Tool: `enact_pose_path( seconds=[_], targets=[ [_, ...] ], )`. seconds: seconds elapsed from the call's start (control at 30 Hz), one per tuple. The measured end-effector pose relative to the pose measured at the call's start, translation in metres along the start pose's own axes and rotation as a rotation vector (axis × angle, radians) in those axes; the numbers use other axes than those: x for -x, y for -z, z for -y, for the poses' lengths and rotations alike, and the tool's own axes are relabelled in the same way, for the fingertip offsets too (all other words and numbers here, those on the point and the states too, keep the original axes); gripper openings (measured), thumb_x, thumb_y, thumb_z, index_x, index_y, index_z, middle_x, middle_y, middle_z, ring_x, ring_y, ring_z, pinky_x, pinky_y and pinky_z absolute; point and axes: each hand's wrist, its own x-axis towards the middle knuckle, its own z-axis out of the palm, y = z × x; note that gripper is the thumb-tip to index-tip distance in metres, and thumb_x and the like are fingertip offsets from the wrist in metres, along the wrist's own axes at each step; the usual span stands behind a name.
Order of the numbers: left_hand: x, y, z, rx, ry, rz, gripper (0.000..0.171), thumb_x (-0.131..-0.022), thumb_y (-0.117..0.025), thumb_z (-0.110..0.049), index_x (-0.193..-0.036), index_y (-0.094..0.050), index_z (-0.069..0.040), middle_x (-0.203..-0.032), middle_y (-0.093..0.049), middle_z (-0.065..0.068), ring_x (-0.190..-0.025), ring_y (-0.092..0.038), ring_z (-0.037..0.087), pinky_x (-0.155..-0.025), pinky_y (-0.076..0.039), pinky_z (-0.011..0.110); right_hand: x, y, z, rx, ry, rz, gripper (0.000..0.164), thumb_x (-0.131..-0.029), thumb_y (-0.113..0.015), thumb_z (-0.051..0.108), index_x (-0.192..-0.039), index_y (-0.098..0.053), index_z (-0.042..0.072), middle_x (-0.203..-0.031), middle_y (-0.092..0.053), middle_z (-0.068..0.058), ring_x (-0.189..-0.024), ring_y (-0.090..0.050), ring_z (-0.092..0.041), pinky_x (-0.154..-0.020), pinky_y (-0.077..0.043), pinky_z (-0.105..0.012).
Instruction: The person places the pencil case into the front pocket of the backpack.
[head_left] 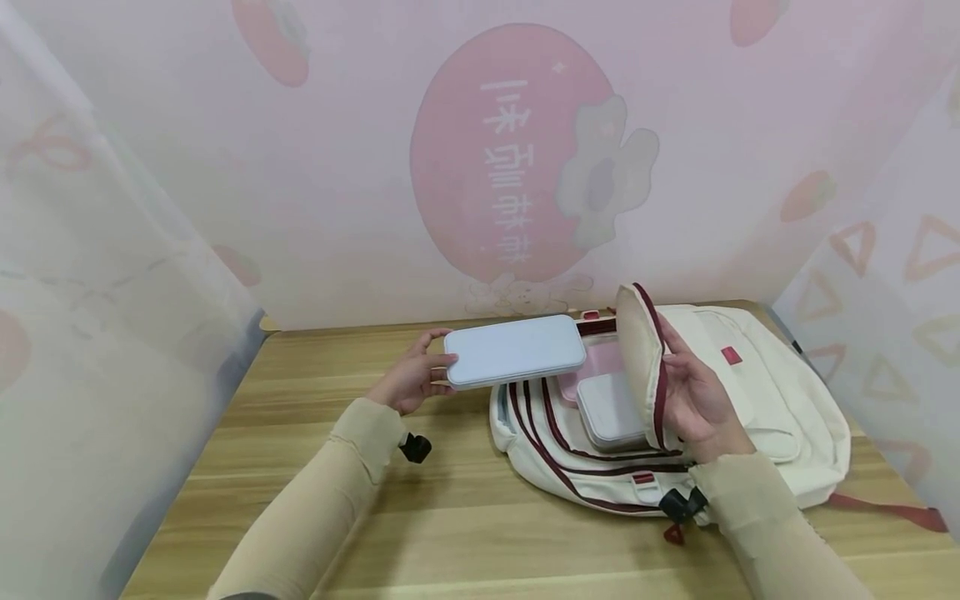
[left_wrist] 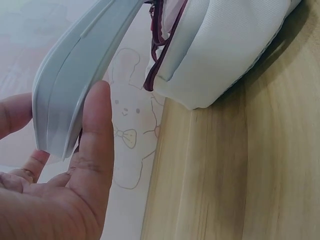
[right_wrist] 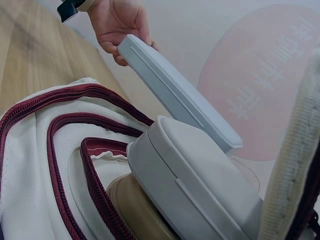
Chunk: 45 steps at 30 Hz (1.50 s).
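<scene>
My left hand [head_left: 411, 377] pinches a long, flat, pale blue-white case [head_left: 517, 350] by its left end, thumb on one face and fingers on the other. The case is held level above the left side of a white backpack [head_left: 765, 400] with dark red zippers, which lies on its back. With my right hand [head_left: 701, 396] I hold the backpack's front flap [head_left: 641, 358] raised by its zipped edge. In the open pocket sit a smaller white rounded case [head_left: 611, 408] and a pink item [head_left: 597, 364]. A brown rounded item [right_wrist: 135, 205] shows beside the white case in the right wrist view.
The backpack lies on a wooden table [head_left: 442, 533], with a red strap [head_left: 888, 510] trailing to the right. A printed pink and white curtain [head_left: 337, 208] stands behind the table and along both sides. Bare wood shows left of and in front of the backpack.
</scene>
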Motion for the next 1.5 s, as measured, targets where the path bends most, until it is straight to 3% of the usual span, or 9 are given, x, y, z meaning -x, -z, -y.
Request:
enact_pose_path(
  seconds=[0.6, 1.13, 1.5],
  targets=[
    [-0.013, -0.027, 0.009, -0.021, 0.049, -0.010, 0.050, -0.105, -0.057, -0.003, -0.149, -0.039, -0.017, -0.111, -0.057, 0.017, -0.078, -0.064, 0.020, -0.070, -0.058, 0.036, 0.002, 0.000, 0.001, -0.006, -0.002, -0.021, 0.054, -0.107, -0.025, -0.010, -0.153, -0.048, 0.007, -0.151, -0.050, -0.020, -0.134, -0.054, -0.034, -0.107, -0.049, -0.040],
    [-0.018, -0.048, 0.016, -0.033, 0.049, -0.017, 0.049, -0.104, -0.056, -0.003, -0.149, -0.040, -0.017, -0.100, -0.061, 0.014, -0.076, -0.064, 0.020, -0.075, -0.059, 0.040, 0.004, 0.000, 0.001, 0.000, 0.001, -0.029, 0.054, -0.106, -0.025, -0.011, -0.153, -0.048, 0.006, -0.152, -0.050, -0.018, -0.139, -0.049, -0.034, -0.110, -0.045, -0.039],
    [-0.023, -0.068, 0.021, -0.001, 0.066, 0.005, 0.049, -0.104, -0.056, -0.003, -0.148, -0.038, -0.017, -0.095, -0.060, 0.014, -0.074, -0.062, 0.021, -0.063, -0.057, 0.032, 0.009, -0.002, 0.004, 0.011, 0.002, -0.014, 0.055, -0.106, -0.023, -0.011, -0.153, -0.048, 0.005, -0.152, -0.050, -0.019, -0.138, -0.049, -0.036, -0.110, -0.045, -0.038]
  ],
)
